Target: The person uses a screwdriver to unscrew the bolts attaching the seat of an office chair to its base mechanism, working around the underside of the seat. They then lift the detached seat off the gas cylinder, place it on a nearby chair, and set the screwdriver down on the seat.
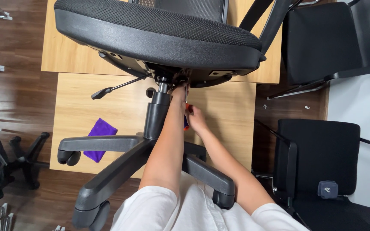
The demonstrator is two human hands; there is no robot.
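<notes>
Centre frame: left hand (179,91) reaching under office chair (159,32) seat, finger spread impossible to tell; right hand (197,119) closed round red-blue screwdriver (186,112); purple cloth (99,137) lower left on wooden table (78,107).

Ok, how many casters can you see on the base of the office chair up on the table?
3: one at the left leg end near the purple cloth, one at the bottom-left leg end, one at the right leg end between the forearms. Other legs are hidden behind the arms.

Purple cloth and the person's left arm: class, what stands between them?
In the head view, the chair's black centre column stands between the purple cloth and the left arm.
</notes>
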